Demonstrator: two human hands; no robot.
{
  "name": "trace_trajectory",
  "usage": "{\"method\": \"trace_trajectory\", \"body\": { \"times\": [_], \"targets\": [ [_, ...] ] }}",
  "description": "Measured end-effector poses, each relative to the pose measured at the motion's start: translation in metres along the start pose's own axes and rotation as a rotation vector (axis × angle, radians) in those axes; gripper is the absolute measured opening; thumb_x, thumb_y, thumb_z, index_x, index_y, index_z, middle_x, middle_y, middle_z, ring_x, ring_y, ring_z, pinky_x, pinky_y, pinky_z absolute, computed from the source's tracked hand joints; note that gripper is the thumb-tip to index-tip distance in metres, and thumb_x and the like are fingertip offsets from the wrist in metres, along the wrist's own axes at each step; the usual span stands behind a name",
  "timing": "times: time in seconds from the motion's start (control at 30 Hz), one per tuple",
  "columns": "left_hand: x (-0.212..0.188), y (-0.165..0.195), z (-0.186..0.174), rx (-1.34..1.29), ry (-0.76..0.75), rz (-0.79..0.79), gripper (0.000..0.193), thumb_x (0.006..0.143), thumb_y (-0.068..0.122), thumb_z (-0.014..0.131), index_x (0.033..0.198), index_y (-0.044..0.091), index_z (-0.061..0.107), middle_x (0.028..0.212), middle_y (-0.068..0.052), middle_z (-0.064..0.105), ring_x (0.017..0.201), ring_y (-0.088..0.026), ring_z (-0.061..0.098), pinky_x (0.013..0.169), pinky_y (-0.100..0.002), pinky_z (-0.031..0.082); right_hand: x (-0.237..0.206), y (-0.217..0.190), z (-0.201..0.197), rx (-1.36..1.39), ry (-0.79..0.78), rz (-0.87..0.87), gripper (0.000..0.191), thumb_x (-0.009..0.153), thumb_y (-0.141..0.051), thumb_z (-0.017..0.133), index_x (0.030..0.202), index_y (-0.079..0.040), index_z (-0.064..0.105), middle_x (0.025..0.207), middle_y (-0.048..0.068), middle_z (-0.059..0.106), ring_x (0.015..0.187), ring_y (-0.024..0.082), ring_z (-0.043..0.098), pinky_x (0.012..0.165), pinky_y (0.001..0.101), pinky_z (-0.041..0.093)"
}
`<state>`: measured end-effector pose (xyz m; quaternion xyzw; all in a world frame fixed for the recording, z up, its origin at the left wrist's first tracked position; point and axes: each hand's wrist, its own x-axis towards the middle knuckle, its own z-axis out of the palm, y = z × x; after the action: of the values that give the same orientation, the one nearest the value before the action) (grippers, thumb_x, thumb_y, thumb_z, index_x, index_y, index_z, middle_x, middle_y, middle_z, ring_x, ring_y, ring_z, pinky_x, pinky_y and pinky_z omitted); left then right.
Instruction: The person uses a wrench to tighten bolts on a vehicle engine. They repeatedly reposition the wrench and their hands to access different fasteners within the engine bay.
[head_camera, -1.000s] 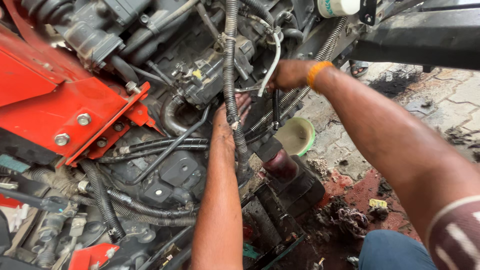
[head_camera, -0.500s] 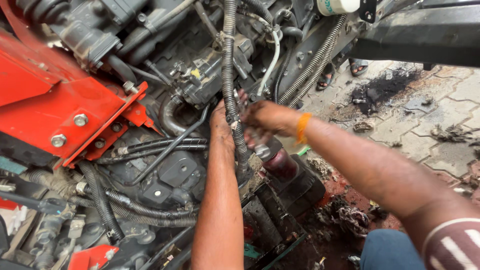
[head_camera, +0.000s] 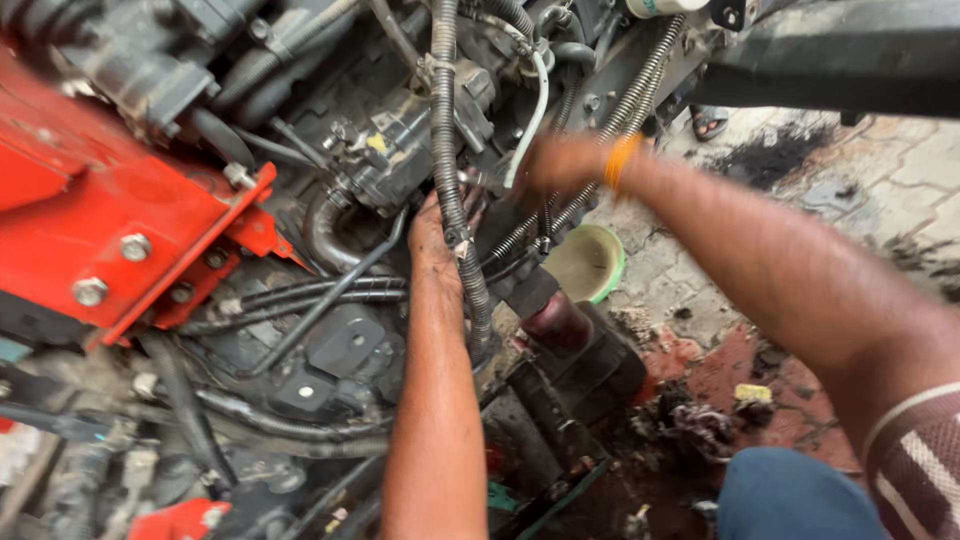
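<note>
Corrugated black hose (head_camera: 452, 170) runs vertically, top to bottom, beside both hands.

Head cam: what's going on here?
A person is working with both bare hands inside an exposed engine bay beside a red bracket. The left hand is pushed in against the black corrugated conduit, fingers hidden behind it. The right hand, blurred, with an orange band at the wrist, is up by the white hose and a metal spiral-wrapped line. A green-rimmed bowl sits on the oily paving below.
</note>
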<state>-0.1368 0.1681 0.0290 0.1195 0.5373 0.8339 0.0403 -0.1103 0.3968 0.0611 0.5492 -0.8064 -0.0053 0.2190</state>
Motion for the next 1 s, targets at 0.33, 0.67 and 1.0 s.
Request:
{"method": "trace_trajectory", "body": {
  "times": [0.33,0.67,1.0],
  "targets": [
    [-0.001,-0.014,-0.001,0.004,-0.023,-0.118,0.024,0.099,0.012,0.056,0.118,-0.001,0.063,0.117,-0.018,0.074,0.114,-0.031,0.072,0.107,-0.042,0.052,-0.029,0.014,-0.008,0.715,-0.069,0.874,0.033,0.092,-0.01,0.058,0.111,-0.018,0.083,0.115,0.002,0.078,0.101,0.021,0.071,0.088,0.0404,0.056],
    [-0.008,-0.003,0.002,-0.082,-0.077,0.064,0.042,0.102,0.012,0.044,0.137,-0.011,0.053,0.131,-0.023,0.069,0.121,-0.034,0.067,0.098,-0.042,0.054,0.05,-0.086,0.047,1.79,0.522,0.983,0.023,0.101,-0.007,0.047,0.114,0.004,0.062,0.081,0.01,0.07,0.058,0.02,0.068,0.048,0.0343,0.06],
    [-0.009,-0.008,0.001,-0.091,-0.048,0.033,0.045,0.098,0.016,0.049,0.14,-0.002,0.053,0.139,-0.017,0.064,0.133,-0.035,0.058,0.117,-0.049,0.041,-0.029,0.009,-0.001,0.68,0.233,0.871,0.021,0.1,-0.032,0.073,0.108,-0.014,0.081,0.103,0.009,0.081,0.091,0.024,0.076,0.087,0.0428,0.06]
  ]
}}
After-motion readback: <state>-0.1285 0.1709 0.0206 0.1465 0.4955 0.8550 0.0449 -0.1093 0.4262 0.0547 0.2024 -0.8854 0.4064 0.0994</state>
